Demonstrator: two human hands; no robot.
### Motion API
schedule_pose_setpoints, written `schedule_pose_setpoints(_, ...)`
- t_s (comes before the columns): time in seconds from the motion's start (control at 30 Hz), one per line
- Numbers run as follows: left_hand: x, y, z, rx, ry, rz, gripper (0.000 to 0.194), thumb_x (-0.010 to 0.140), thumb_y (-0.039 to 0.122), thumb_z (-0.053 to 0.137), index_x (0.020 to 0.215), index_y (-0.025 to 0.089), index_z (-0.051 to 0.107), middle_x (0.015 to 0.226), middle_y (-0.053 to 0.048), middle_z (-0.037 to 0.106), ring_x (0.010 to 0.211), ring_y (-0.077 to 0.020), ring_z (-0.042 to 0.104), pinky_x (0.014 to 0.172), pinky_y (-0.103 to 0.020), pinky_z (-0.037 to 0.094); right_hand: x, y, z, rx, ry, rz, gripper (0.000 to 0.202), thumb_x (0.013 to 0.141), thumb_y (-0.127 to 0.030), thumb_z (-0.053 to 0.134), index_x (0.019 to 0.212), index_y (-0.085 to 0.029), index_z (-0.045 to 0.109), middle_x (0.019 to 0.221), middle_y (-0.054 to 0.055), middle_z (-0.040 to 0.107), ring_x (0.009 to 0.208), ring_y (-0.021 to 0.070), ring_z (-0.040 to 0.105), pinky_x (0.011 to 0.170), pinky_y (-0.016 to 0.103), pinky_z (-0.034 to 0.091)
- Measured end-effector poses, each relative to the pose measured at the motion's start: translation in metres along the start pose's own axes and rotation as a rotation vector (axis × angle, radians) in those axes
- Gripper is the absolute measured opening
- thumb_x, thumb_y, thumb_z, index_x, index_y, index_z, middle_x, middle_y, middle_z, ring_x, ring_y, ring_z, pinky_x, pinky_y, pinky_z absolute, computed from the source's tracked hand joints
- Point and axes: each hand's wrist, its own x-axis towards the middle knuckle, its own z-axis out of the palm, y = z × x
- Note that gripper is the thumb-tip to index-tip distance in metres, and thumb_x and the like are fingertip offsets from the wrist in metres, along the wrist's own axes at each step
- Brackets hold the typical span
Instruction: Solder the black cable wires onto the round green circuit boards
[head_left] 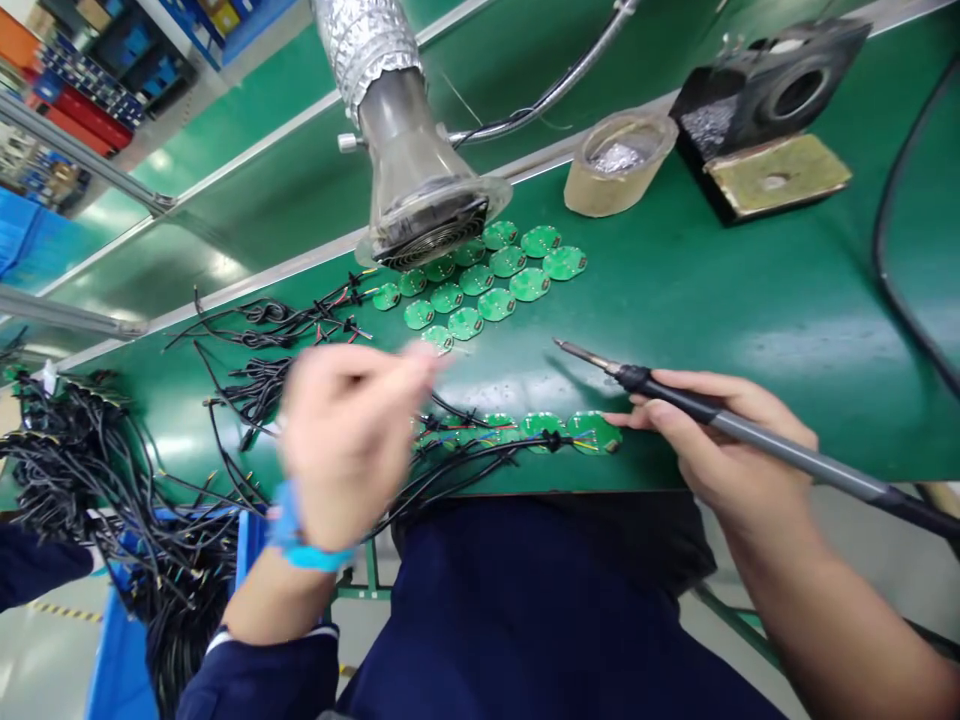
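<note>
My right hand point(720, 440) is wrapped round a soldering iron point(697, 408), whose bare tip points up and left over the bench. One of its fingers reaches to the edge of a round green circuit board point(600, 425) with coloured wires of a black cable point(517, 440) lying across it. My left hand point(352, 430), smeared by motion and wearing a blue wristband point(315, 555), is closed in a pinch above the cables. What it pinches I cannot make out. Just beyond its fingertips lie several rows of round green boards point(496, 303).
A fume extractor nozzle point(420, 170) hangs over the boards. Behind stand a tape roll point(619, 165) and a soldering iron stand point(765, 90) with a yellowish sponge point(780, 175). Black cable bundles point(262, 320) lie at left; a blue bin point(124, 640) holds more. A cord point(892, 270) runs at right.
</note>
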Motion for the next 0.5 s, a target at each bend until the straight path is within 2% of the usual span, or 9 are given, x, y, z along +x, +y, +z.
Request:
schedule_pose_setpoints(0.03, -0.005, 0.015, 0.019, -0.140, -0.198, 0.069, 0.009, 0.086, 0.022, 0.059, 0.091, 0.025, 0.066, 0.081, 0.000, 0.062, 0.074, -0.0130, 0.058, 0.064, -0.029, 0.050, 0.000, 0.000, -0.001, -0.005, 0.011, -0.009, 0.023, 0.071, -0.031, 0.071, 0.092, -0.023, 0.067, 0.078, 0.003, 0.067, 0.065, 0.0216, 0.068, 0.065, 0.039, 0.062)
schedule_pose_setpoints(0.07, -0.012, 0.025, 0.039, -0.245, -0.327, 0.076, 0.009, 0.087, 0.022, 0.059, 0.091, 0.022, 0.067, 0.077, 0.000, 0.062, 0.071, -0.0115, 0.058, 0.063, -0.026, 0.050, -0.001, 0.000, -0.004, -0.011, 0.025, -0.025, 0.021, 0.072, -0.030, 0.070, 0.091, -0.023, 0.066, 0.074, 0.002, 0.066, 0.064, 0.0208, 0.067, 0.064, 0.038, 0.061)
schedule_pose_setpoints(0.13, -0.025, 0.034, 0.074, -0.305, -0.497, 0.018, 0.009, 0.086, 0.019, 0.059, 0.088, 0.018, 0.068, 0.073, -0.002, 0.061, 0.070, -0.0122, 0.058, 0.066, -0.025, 0.050, -0.002, 0.004, -0.011, -0.017, 0.065, -0.078, 0.015, 0.072, -0.029, 0.069, 0.085, -0.023, 0.066, 0.069, 0.001, 0.063, 0.058, 0.0180, 0.064, 0.057, 0.034, 0.057)
schedule_pose_setpoints(0.2, -0.034, 0.034, 0.095, -0.304, -0.593, -0.062, 0.009, 0.084, 0.015, 0.060, 0.085, 0.016, 0.069, 0.076, -0.003, 0.062, 0.074, -0.0142, 0.059, 0.070, -0.026, 0.050, -0.003, 0.009, -0.021, -0.003, 0.087, -0.124, 0.009, 0.072, -0.028, 0.069, 0.079, -0.023, 0.065, 0.069, 0.001, 0.060, 0.052, 0.0148, 0.057, 0.048, 0.031, 0.049)
schedule_pose_setpoints(0.3, -0.038, 0.031, 0.102, -0.277, -0.635, -0.104, 0.012, 0.083, 0.012, 0.059, 0.087, 0.016, 0.070, 0.080, -0.004, 0.063, 0.079, -0.0166, 0.059, 0.074, -0.029, 0.049, -0.004, 0.017, -0.033, 0.045, 0.037, -0.128, 0.007, 0.074, -0.029, 0.067, 0.075, -0.022, 0.065, 0.069, 0.001, 0.058, 0.050, 0.0124, 0.051, 0.044, 0.028, 0.039)
schedule_pose_setpoints(0.5, -0.036, 0.034, 0.095, -0.285, -0.618, -0.099, 0.013, 0.083, 0.012, 0.059, 0.081, 0.017, 0.070, 0.078, -0.004, 0.061, 0.076, -0.0164, 0.056, 0.074, -0.029, 0.047, -0.001, 0.019, -0.037, 0.096, -0.139, -0.143, 0.003, 0.076, -0.025, 0.064, 0.076, -0.022, 0.064, 0.064, -0.001, 0.058, 0.052, 0.0126, 0.051, 0.048, 0.027, 0.039)
